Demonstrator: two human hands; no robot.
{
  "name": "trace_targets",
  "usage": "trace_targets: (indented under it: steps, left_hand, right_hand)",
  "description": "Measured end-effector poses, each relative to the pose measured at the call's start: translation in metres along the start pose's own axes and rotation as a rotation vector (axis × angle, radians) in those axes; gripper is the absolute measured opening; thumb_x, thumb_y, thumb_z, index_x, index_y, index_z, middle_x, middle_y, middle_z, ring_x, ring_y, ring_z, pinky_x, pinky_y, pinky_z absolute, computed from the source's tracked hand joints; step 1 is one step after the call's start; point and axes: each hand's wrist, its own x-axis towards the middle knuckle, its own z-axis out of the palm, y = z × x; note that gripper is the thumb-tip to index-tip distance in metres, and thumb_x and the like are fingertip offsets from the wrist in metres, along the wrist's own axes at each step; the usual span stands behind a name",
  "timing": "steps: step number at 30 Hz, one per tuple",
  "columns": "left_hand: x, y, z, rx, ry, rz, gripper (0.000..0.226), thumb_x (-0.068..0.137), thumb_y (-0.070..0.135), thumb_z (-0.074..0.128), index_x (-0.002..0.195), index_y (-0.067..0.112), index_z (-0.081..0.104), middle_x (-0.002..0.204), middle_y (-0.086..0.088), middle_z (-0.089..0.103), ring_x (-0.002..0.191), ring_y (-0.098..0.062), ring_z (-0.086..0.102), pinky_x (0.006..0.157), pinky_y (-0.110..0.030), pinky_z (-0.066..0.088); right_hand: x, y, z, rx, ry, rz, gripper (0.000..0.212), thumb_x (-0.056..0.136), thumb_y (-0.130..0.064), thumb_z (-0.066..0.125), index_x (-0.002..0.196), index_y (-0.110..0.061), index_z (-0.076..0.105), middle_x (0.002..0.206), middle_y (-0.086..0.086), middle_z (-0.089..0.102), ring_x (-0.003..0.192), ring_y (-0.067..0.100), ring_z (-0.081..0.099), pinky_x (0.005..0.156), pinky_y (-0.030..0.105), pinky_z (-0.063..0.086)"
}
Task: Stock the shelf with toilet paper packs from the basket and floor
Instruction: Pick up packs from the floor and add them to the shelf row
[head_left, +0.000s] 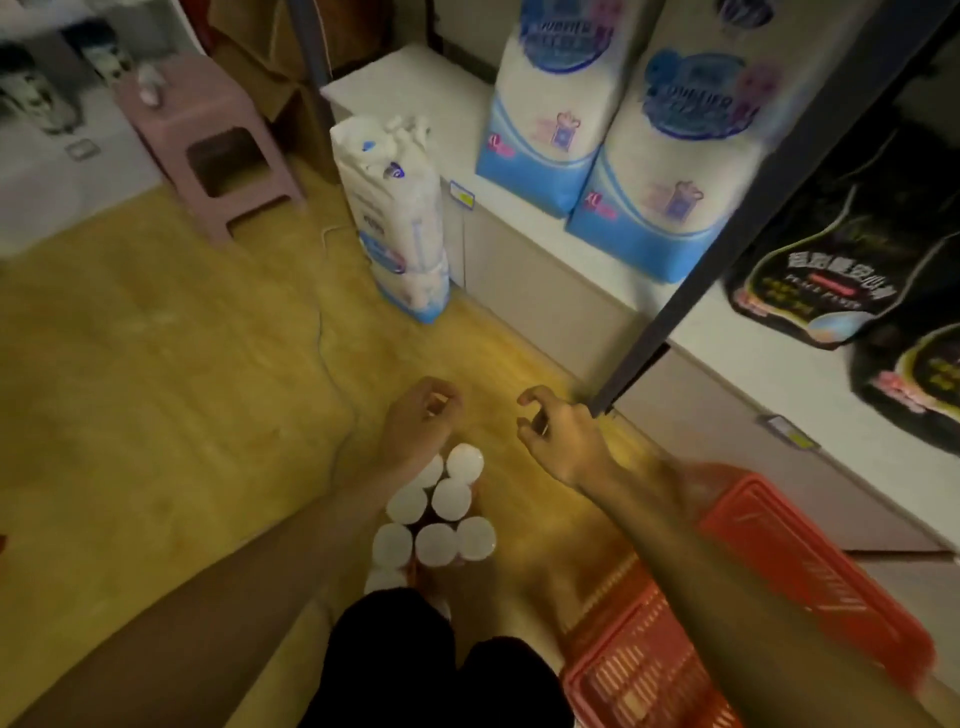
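Observation:
A blue-and-white toilet paper pack (397, 218) stands upright on the floor, leaning against the low white shelf (530, 270). Two taller packs of the same kind (670, 171) stand side by side on that shelf. Near my knees a pack of white rolls (441, 519) stands on the floor with its roll ends facing up. My left hand (421, 421) hovers just beyond it, fingers curled and holding nothing. My right hand (561, 436) is beside it, fingers apart and empty. The red basket (753, 623) sits at lower right under my right forearm.
A dark shelf post (727, 244) slants down to the floor by my right hand. Black packs (852, 260) fill the shelf bay to the right. A pink stool (208, 140) stands at the back left. A thin cable (327, 332) runs across the yellow floor.

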Motion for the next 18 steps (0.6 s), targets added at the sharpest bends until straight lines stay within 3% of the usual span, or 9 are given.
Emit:
trace_targets:
  steps: [2, 5, 7, 11, 15, 18]
  left_hand:
    - [0.018, -0.058, 0.005, 0.054, 0.003, -0.029, 0.01, 0.091, 0.022, 0.061, 0.098, 0.014, 0.062, 0.079, 0.005, 0.059, 0.069, -0.009, 0.056, 0.055, -0.009, 0.043]
    - [0.044, -0.136, 0.012, 0.192, -0.047, -0.071, 0.015, 0.092, 0.024, 0.06, 0.104, 0.015, 0.059, 0.088, 0.001, 0.061, 0.082, -0.017, 0.06, 0.07, -0.03, 0.052]
    - [0.058, -0.187, 0.021, 0.305, -0.098, -0.09, 0.023, 0.09, 0.027, 0.062, 0.11, 0.016, 0.057, 0.1, -0.002, 0.061, 0.092, -0.022, 0.062, 0.076, -0.036, 0.053]
    - [0.068, -0.259, 0.035, 0.552, -0.24, -0.133, 0.066, 0.083, 0.048, 0.067, 0.137, 0.021, 0.041, 0.128, -0.007, 0.044, 0.115, -0.029, 0.053, 0.087, -0.037, 0.048]
    - [0.07, -0.29, 0.047, 0.668, -0.311, -0.183, 0.102, 0.066, 0.065, 0.073, 0.146, 0.026, 0.023, 0.137, -0.013, 0.039, 0.122, -0.035, 0.048, 0.095, -0.045, 0.046]
    - [0.069, -0.3, 0.054, 0.744, -0.31, -0.146, 0.108, 0.065, 0.062, 0.076, 0.147, 0.026, 0.015, 0.132, -0.013, 0.041, 0.117, -0.036, 0.05, 0.089, -0.047, 0.048]
  right_hand:
    - [0.016, 0.027, 0.053, -0.027, -0.085, 0.008, 0.035, 0.092, -0.027, 0.059, 0.126, -0.02, 0.052, 0.09, 0.002, 0.067, 0.083, 0.021, 0.064, 0.071, 0.033, 0.052]
    - [0.029, 0.058, 0.121, -0.071, -0.215, -0.002, 0.046, 0.091, -0.028, 0.058, 0.135, -0.021, 0.044, 0.106, 0.006, 0.064, 0.093, 0.025, 0.063, 0.076, 0.037, 0.053]
    - [0.034, 0.077, 0.167, -0.102, -0.274, -0.02, 0.053, 0.094, -0.031, 0.056, 0.142, -0.023, 0.036, 0.125, 0.009, 0.056, 0.105, 0.028, 0.059, 0.083, 0.041, 0.052]
    - [0.041, 0.106, 0.232, -0.211, -0.302, -0.093, 0.064, 0.094, -0.033, 0.057, 0.147, -0.029, 0.022, 0.143, 0.012, 0.037, 0.119, 0.034, 0.048, 0.091, 0.043, 0.048]
    - [0.053, 0.12, 0.256, -0.468, -0.362, -0.248, 0.082, 0.09, -0.017, 0.062, 0.152, -0.033, 0.01, 0.16, 0.009, 0.007, 0.139, 0.038, 0.021, 0.101, 0.047, 0.042]
    - [0.066, 0.115, 0.257, -0.677, -0.444, -0.33, 0.091, 0.088, -0.016, 0.066, 0.153, -0.033, 0.004, 0.161, 0.005, -0.001, 0.147, 0.035, 0.002, 0.102, 0.052, 0.04]
